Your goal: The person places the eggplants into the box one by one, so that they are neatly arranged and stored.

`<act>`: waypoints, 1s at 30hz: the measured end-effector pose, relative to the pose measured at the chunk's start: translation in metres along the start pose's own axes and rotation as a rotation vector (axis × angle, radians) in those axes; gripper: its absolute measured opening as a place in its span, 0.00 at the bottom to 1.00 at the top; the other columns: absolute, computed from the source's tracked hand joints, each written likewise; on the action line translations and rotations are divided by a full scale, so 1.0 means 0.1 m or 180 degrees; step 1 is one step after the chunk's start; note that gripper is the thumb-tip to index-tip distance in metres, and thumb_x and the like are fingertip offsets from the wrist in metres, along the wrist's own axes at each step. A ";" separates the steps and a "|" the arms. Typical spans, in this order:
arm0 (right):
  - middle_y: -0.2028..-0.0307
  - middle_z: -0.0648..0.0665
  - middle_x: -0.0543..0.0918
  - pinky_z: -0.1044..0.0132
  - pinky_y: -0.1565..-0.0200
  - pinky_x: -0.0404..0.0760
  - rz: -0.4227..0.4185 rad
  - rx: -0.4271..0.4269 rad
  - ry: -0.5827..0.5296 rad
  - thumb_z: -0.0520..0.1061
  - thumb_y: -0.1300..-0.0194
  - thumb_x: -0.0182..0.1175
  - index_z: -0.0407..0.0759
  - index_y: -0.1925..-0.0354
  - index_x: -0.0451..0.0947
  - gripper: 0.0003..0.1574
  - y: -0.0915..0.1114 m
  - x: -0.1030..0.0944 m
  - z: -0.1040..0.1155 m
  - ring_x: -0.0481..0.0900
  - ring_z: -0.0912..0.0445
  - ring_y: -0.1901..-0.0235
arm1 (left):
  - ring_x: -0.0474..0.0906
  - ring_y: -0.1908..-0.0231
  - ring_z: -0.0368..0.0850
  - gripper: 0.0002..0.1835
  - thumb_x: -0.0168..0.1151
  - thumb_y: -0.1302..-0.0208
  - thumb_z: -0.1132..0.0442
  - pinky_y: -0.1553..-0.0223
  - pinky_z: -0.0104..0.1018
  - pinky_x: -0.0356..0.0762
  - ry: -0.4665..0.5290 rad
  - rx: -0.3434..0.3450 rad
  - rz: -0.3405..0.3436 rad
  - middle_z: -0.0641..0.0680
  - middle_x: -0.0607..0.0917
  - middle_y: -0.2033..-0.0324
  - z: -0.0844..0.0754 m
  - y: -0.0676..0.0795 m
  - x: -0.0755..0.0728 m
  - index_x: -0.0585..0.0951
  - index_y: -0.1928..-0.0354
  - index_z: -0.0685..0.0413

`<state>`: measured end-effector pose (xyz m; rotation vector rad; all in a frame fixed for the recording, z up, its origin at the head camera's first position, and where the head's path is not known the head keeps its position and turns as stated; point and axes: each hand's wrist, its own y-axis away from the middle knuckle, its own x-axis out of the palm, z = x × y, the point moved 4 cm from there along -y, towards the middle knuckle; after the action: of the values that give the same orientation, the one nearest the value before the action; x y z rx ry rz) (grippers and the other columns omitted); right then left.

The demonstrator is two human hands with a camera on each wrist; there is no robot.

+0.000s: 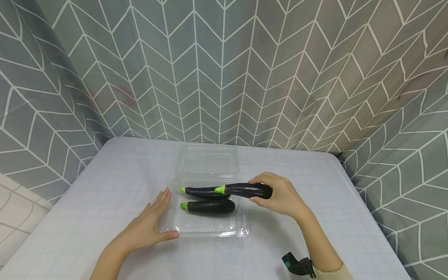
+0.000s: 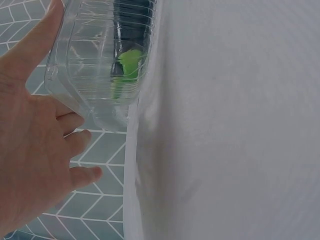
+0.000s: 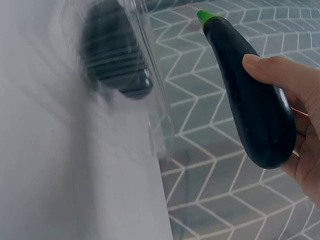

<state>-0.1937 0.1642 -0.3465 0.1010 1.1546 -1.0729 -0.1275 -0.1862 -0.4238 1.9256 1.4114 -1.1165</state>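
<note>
My right hand [image 1: 280,192] grips a dark purple eggplant [image 1: 248,190] by its thick end, its green stem pointing left. That eggplant [image 3: 252,95] is raised above the table in the right wrist view, with my thumb along its side. Two more eggplants lie side by side in a clear plastic clamshell container [image 1: 210,229]: a front one [image 1: 211,207] and a back one [image 1: 203,193], partly covered by the held eggplant. At the container's left side rests my left hand [image 1: 148,223], fingers extended and thumb spread by the front corner. Green stem ends show through the container wall [image 2: 95,65] in the left wrist view.
The container's lid [image 1: 207,161] lies folded back, away from me, on the white table [image 1: 140,163]. Grey patterned curtains [image 1: 224,77] hang behind the table and on both sides. A black device [image 1: 297,266] is strapped on my right wrist.
</note>
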 end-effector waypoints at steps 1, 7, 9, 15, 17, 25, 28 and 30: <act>0.57 0.57 0.83 0.61 0.58 0.81 0.0009 -0.0027 -0.0009 0.45 0.54 0.77 0.53 0.54 0.83 0.26 -0.02 0.02 0.02 0.80 0.60 0.58 | 0.44 0.28 0.61 0.62 0.69 0.54 0.34 0.35 0.68 0.47 0.0001 0.0000 -0.0001 0.61 0.49 0.26 0.00 0.00 0.00 0.52 0.27 0.65; 0.56 0.56 0.83 0.62 0.57 0.82 0.0080 -0.0150 -0.0059 0.45 0.53 0.77 0.51 0.54 0.83 0.25 -0.12 0.12 0.13 0.80 0.60 0.56 | 0.43 0.28 0.61 0.62 0.69 0.54 0.34 0.35 0.68 0.47 0.0023 -0.0005 -0.0002 0.61 0.49 0.26 0.01 0.00 0.01 0.51 0.26 0.64; 0.56 0.57 0.83 0.62 0.55 0.81 0.0109 -0.0168 -0.0089 0.46 0.53 0.77 0.51 0.54 0.83 0.25 -0.15 0.15 0.16 0.80 0.61 0.55 | 0.43 0.27 0.60 0.62 0.69 0.54 0.34 0.35 0.67 0.47 0.0024 -0.0011 0.0000 0.60 0.49 0.26 0.02 0.00 0.01 0.52 0.26 0.64; 0.56 0.57 0.83 0.61 0.51 0.80 0.0149 -0.0276 -0.0136 0.47 0.53 0.77 0.50 0.54 0.83 0.25 -0.21 0.23 0.24 0.80 0.60 0.53 | 0.43 0.27 0.59 0.63 0.69 0.54 0.33 0.34 0.67 0.46 0.0022 -0.0053 0.0017 0.60 0.48 0.26 0.03 0.00 0.02 0.52 0.26 0.63; 0.56 0.57 0.83 0.61 0.50 0.80 0.0160 -0.0310 -0.0153 0.47 0.53 0.77 0.50 0.54 0.83 0.25 -0.22 0.26 0.26 0.80 0.60 0.53 | 0.42 0.27 0.59 0.63 0.69 0.55 0.33 0.34 0.67 0.46 0.0027 -0.0062 0.0023 0.59 0.48 0.25 0.03 0.00 0.02 0.52 0.26 0.63; 0.56 0.57 0.83 0.64 0.50 0.80 0.0221 -0.0401 -0.0239 0.48 0.52 0.76 0.50 0.54 0.83 0.24 -0.26 0.36 0.35 0.79 0.61 0.52 | 0.42 0.27 0.59 0.63 0.68 0.54 0.33 0.34 0.67 0.46 0.0037 -0.0076 0.0026 0.58 0.48 0.25 0.02 0.00 0.01 0.51 0.26 0.62; 0.56 0.58 0.83 0.65 0.51 0.80 0.0245 -0.0439 -0.0284 0.48 0.52 0.76 0.50 0.54 0.83 0.24 -0.28 0.40 0.39 0.79 0.62 0.53 | 0.43 0.27 0.60 0.63 0.69 0.54 0.33 0.34 0.67 0.46 0.0045 -0.0067 0.0014 0.59 0.48 0.25 0.01 0.00 0.00 0.51 0.26 0.62; 0.56 0.58 0.83 0.65 0.51 0.79 0.0255 -0.0472 -0.0299 0.48 0.51 0.76 0.50 0.54 0.83 0.24 -0.29 0.43 0.41 0.79 0.62 0.53 | 0.43 0.27 0.60 0.63 0.69 0.54 0.33 0.34 0.67 0.46 0.0059 -0.0062 0.0008 0.59 0.48 0.25 0.01 0.00 0.00 0.51 0.26 0.63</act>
<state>-0.1865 0.0985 -0.3486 -0.0192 1.1322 -0.9092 -0.1278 -0.1869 -0.4247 1.9284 1.4240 -1.0826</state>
